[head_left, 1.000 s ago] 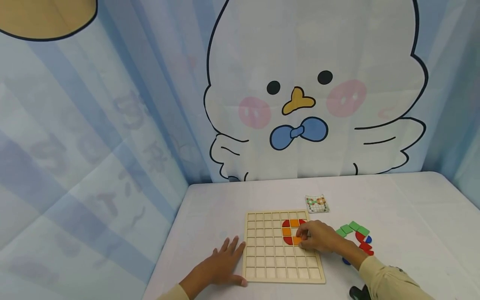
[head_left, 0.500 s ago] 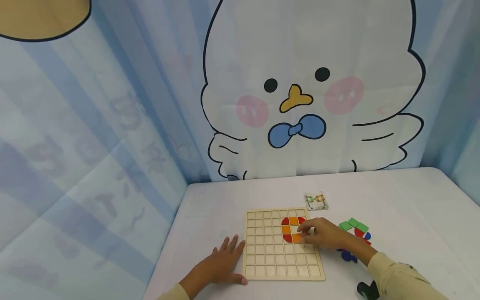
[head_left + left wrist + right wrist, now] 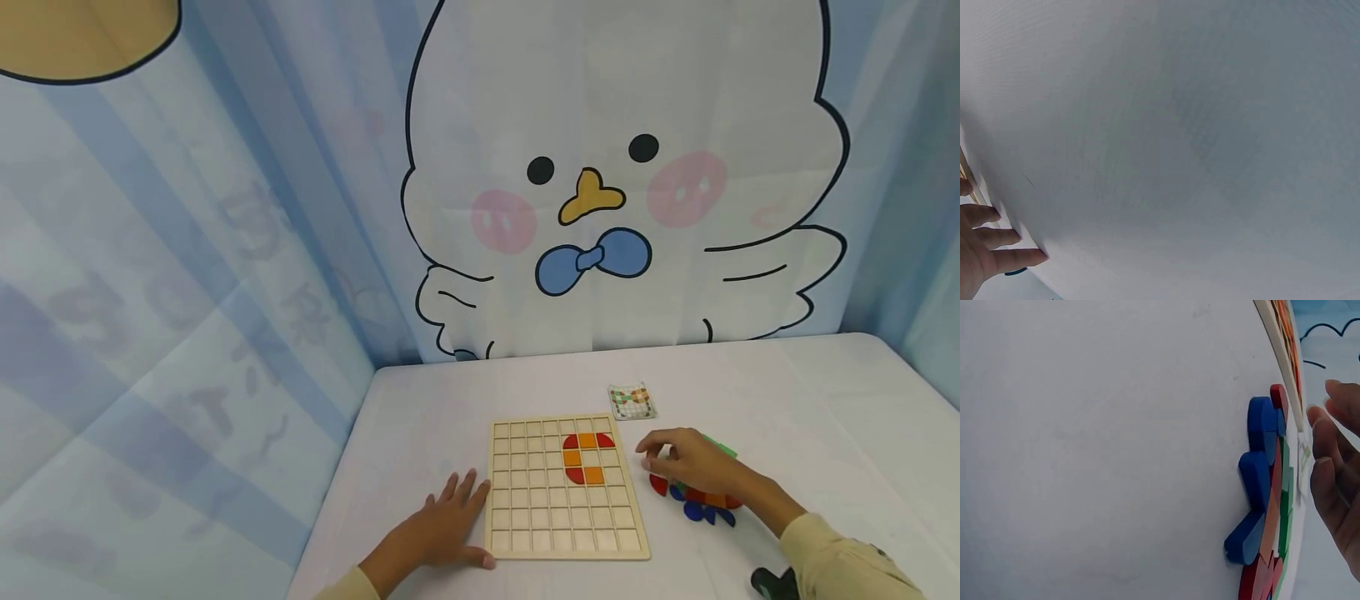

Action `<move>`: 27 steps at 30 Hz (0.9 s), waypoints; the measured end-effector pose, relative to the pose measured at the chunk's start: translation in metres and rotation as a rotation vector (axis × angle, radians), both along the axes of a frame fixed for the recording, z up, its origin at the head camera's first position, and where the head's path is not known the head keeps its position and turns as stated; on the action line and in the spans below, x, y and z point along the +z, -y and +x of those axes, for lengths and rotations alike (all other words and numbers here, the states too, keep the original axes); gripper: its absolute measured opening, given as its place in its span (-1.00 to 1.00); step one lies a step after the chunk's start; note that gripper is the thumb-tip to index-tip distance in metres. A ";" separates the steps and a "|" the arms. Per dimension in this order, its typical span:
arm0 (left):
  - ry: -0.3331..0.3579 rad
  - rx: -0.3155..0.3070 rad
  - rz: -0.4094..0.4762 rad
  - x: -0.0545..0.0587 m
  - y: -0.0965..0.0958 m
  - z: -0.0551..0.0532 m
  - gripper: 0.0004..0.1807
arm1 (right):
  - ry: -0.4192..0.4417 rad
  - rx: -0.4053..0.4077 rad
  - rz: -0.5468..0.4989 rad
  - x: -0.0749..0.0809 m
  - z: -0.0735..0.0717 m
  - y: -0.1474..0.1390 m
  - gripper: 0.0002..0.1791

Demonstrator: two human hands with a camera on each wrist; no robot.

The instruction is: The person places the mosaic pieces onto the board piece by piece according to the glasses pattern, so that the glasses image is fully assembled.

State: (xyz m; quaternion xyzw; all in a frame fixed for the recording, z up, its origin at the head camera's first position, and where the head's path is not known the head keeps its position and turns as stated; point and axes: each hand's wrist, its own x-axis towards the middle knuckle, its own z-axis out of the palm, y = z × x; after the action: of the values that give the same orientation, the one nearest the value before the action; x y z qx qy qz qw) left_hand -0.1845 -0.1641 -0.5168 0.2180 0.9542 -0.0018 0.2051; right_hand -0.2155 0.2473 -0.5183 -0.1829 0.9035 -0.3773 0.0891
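A wooden grid board [image 3: 555,517] lies on the white table, with red and orange tiles [image 3: 585,457] set in its upper right cells. My left hand [image 3: 438,533] rests flat on the table against the board's left edge, fingers spread; the left wrist view shows its fingers [image 3: 997,237] straight. My right hand [image 3: 686,462] hovers over a loose pile of red, blue and green tiles [image 3: 697,500] right of the board, fingers loosely bent, holding nothing that I can see. In the right wrist view the blue tiles [image 3: 1260,481] lie just left of the fingertips [image 3: 1329,456].
A small pattern card [image 3: 632,402] lies behind the board. A printed curtain hangs along the back and left. A dark object [image 3: 772,583] sits at the bottom right by my sleeve. The table's right half [image 3: 840,417] is bare.
My right hand left the board's orange and red tiles and moved right to the loose tile pile. The left hand stayed put.
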 end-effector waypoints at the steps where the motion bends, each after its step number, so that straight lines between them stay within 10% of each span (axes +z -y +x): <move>1: -0.001 -0.001 -0.001 0.000 0.000 0.000 0.24 | -0.010 0.001 0.023 -0.001 0.001 -0.002 -0.74; 27: -0.004 -0.014 0.005 -0.008 0.003 -0.003 0.26 | -0.007 0.008 0.200 -0.006 0.010 -0.008 -0.73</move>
State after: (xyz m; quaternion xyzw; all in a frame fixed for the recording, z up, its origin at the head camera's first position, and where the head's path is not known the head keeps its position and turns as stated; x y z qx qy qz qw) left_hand -0.1877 -0.1675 -0.5245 0.2253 0.9530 -0.0013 0.2025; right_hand -0.2058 0.2549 -0.5245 -0.1783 0.9361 -0.2843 0.1052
